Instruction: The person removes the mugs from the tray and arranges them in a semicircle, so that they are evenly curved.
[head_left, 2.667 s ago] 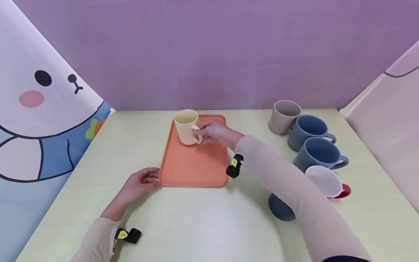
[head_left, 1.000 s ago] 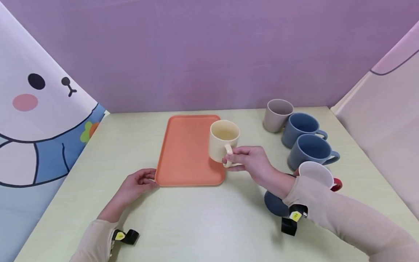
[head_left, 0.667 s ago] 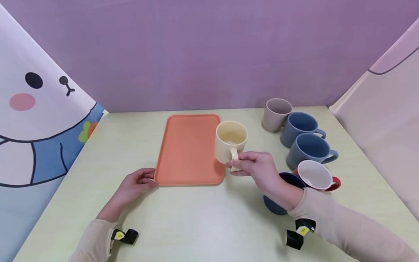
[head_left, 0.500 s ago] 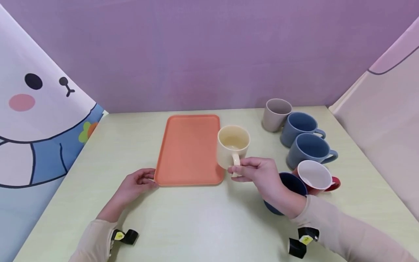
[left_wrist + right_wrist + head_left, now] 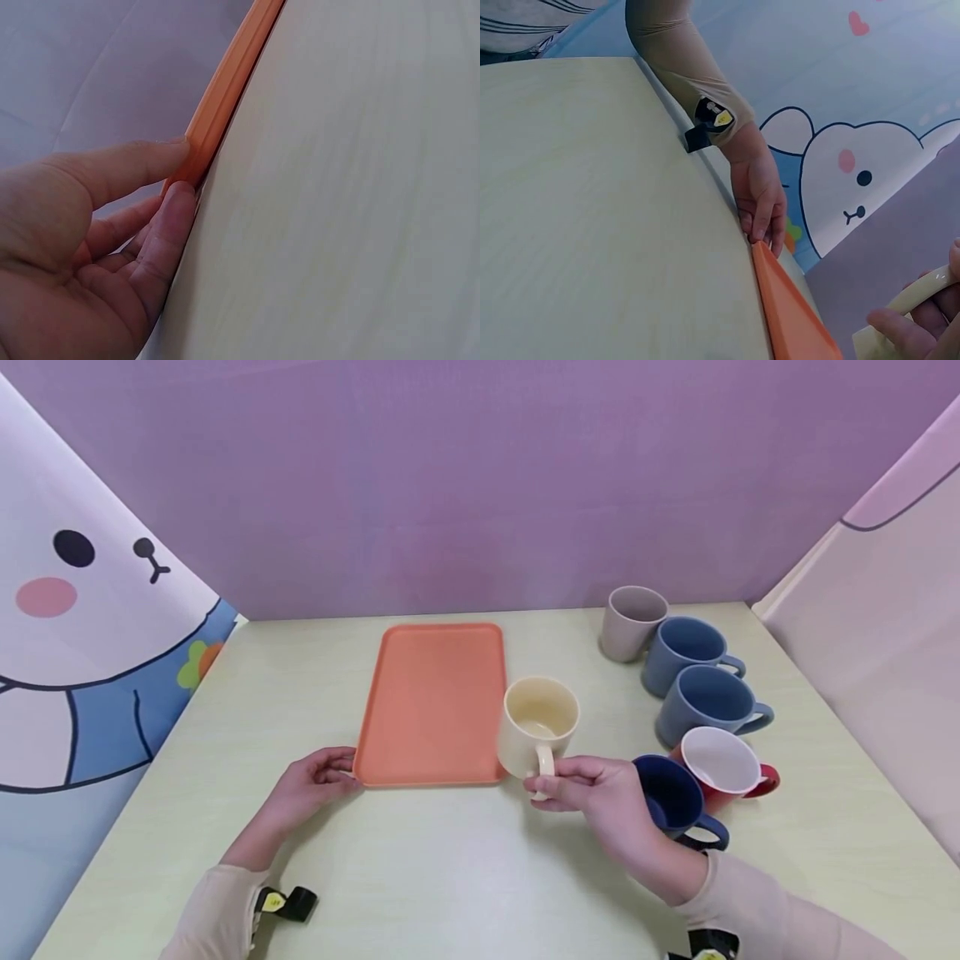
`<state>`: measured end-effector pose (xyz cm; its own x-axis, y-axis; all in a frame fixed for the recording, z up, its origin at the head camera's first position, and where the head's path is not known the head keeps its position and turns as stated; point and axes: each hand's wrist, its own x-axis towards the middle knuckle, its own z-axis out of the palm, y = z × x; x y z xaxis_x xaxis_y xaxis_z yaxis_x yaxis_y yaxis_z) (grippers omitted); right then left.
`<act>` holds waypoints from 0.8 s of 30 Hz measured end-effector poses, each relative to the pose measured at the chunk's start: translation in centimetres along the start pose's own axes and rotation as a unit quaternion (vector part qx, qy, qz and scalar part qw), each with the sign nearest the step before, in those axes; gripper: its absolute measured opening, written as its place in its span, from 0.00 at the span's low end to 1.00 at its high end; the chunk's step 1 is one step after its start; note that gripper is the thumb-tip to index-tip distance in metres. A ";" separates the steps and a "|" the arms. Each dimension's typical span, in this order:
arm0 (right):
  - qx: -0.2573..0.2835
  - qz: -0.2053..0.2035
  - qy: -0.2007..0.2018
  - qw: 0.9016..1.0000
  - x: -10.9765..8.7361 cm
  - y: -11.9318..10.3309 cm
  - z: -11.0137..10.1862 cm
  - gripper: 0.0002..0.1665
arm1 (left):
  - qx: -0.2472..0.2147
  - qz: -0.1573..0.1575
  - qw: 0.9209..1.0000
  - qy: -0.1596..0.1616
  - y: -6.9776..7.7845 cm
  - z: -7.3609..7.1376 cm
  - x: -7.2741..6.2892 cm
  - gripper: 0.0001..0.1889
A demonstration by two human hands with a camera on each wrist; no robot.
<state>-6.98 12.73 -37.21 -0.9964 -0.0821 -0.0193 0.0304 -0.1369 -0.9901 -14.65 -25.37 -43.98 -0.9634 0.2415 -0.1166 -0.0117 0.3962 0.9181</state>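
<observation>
By its handle, my right hand (image 5: 615, 806) pinches a cream mug (image 5: 536, 731), held upright above the table by the right edge of the orange tray (image 5: 435, 702). The right wrist view shows part of the mug's handle (image 5: 926, 291) between thumb and fingers. At the tray's near left corner rests my left hand (image 5: 311, 789). Up close in the left wrist view, its thumb and a finger pinch the orange rim (image 5: 217, 105). Closest to my right hand is a dark blue mug (image 5: 667, 793), partly hidden behind my wrist.
Along the right side stand a red mug with white inside (image 5: 723, 764), two greyish-blue mugs (image 5: 712, 702) and a mauve cup (image 5: 633, 622) at the back. A purple backdrop (image 5: 480, 485) rises behind the pale table (image 5: 450, 877).
My right hand has lifted the cream mug off the tray's back part and carried it right and towards me. The dark blue mug shows more now. My left hand stays at the tray corner.
</observation>
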 end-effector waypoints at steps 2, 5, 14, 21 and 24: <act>-0.004 -0.005 0.001 1.000 -0.2 0.3 0.0 0.14 | -0.001 0.002 1.000 -0.002 0.1 0.0 0.0 0.27; -0.013 -0.004 0.008 1.000 -0.5 0.7 0.0 0.14 | -0.003 0.003 1.000 -0.002 0.1 0.0 -0.1 0.27; -0.020 0.016 0.011 1.000 -1.4 1.7 -0.1 0.14 | 0.001 0.011 1.000 -0.001 -0.1 -0.1 0.0 0.26; -0.030 0.009 -0.003 1.000 -2.1 2.3 -0.2 0.15 | -0.003 0.009 1.000 -0.001 0.0 -0.1 0.0 0.26; -0.043 0.013 -0.002 0.999 -2.5 2.7 -0.3 0.14 | -0.004 0.010 1.000 -0.003 0.0 -0.1 -0.1 0.26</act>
<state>-4.40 12.91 -39.84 -0.9950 -0.0893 -0.0455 0.0501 -0.0491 -0.9975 -14.62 -25.53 -43.97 -0.9616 0.2551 -0.1012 0.0049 0.3848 0.9230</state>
